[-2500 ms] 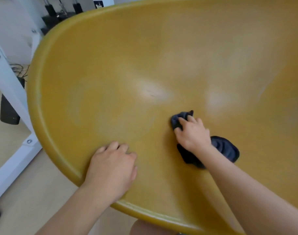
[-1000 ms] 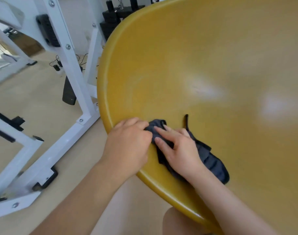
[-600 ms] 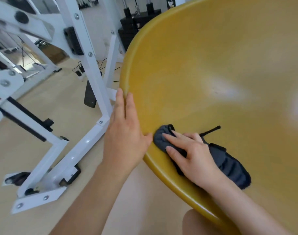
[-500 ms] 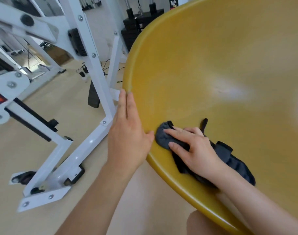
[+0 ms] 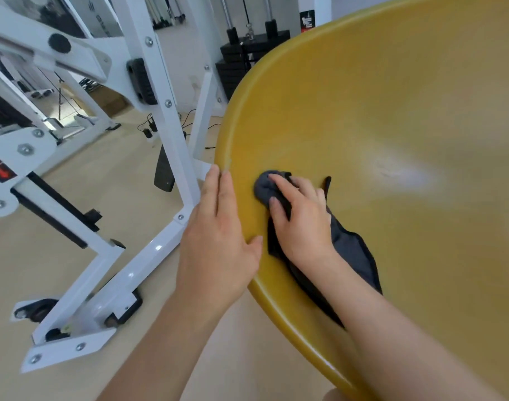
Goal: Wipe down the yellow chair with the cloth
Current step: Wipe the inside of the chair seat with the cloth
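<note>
The yellow chair (image 5: 392,111) is a large smooth shell that fills the right of the head view, with its rim curving down the middle. A dark grey cloth (image 5: 351,256) lies on the inner surface close to the left rim. My right hand (image 5: 302,221) presses flat on the cloth's bunched front end, fingers spread and pointing up-left. My left hand (image 5: 218,241) rests against the rim just left of it, fingers straight along the outer edge and thumb lying on the inner side. Part of the cloth is hidden under my right hand and wrist.
A white steel gym machine frame (image 5: 172,134) stands on the beige floor just left of the chair, its foot plates near my left forearm. A black weight stack (image 5: 247,59) sits behind the chair's rim. Cables (image 5: 149,130) lie on the floor.
My right hand slid the cloth from the seat's middle to the left rim, then a little farther up along it. My left hand moved from the seat's front onto the rim and straightened its fingers.
</note>
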Demonstrator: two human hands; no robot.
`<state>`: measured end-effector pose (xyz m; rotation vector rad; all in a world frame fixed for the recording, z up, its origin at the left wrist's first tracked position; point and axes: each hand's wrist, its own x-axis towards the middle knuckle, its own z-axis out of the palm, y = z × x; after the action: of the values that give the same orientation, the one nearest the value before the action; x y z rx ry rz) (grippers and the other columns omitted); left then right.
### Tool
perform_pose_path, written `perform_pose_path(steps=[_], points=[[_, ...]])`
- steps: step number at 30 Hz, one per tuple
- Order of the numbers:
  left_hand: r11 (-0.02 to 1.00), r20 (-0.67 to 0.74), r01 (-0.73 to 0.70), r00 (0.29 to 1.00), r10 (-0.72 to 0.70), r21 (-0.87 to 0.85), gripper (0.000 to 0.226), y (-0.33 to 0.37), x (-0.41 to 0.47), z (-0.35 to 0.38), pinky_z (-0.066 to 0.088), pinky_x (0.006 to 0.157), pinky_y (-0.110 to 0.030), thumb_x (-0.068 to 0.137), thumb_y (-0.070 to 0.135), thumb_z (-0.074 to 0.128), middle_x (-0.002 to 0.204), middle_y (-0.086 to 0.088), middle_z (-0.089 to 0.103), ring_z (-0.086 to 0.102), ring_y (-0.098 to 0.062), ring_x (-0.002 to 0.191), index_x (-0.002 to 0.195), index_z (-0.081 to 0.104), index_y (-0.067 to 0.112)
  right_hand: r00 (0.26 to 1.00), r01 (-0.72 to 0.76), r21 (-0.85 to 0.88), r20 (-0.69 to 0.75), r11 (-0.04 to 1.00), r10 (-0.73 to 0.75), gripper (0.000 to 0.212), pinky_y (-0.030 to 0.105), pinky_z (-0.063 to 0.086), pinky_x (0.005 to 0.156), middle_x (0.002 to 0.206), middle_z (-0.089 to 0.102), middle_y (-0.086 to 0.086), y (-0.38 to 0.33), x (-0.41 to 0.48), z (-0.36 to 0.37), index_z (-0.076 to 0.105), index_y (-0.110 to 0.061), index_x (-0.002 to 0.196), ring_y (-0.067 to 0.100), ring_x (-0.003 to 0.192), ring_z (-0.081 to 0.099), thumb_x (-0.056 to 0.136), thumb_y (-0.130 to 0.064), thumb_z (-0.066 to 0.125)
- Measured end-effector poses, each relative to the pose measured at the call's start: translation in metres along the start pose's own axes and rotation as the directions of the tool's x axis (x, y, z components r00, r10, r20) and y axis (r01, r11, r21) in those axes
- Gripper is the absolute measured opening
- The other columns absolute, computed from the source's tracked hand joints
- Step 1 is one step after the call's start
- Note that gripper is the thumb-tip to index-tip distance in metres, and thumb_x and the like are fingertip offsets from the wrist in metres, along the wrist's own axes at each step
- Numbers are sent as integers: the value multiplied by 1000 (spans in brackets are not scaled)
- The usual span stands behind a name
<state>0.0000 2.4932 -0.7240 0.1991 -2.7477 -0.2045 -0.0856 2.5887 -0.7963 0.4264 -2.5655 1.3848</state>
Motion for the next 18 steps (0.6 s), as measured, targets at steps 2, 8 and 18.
perform_pose_path(steps=[2,8,18], points=[[1000,-2,-4,1000,4,-8,100,-1,0,-3,25,105,-23,80,41,68,159,9,-1,21,-13,141,151,2,20,997,-69,-82,-41,994,66,42,48,43,93,143,43,-2,14,6,0,45,-34,140,26,126,36,98,-35,46],[989,32,-35,999,30,146,84,-11,-14,-12,43,98,-36,78,44,69,153,-4,32,46,-24,128,145,34,10,866,-499,-243,-165,832,471,44,50,43,95,143,43,4,92,13,-48,46,-31,141,33,127,34,97,-38,45],[987,70,-35,997,24,160,80,-14,-7,-12,51,87,-39,64,41,81,137,-11,53,59,-29,113,129,55,4,995,59,-73,80,996,-54,37,39,36,104,132,51,-3,73,-14,-32,46,-50,130,26,121,45,95,-39,52]])
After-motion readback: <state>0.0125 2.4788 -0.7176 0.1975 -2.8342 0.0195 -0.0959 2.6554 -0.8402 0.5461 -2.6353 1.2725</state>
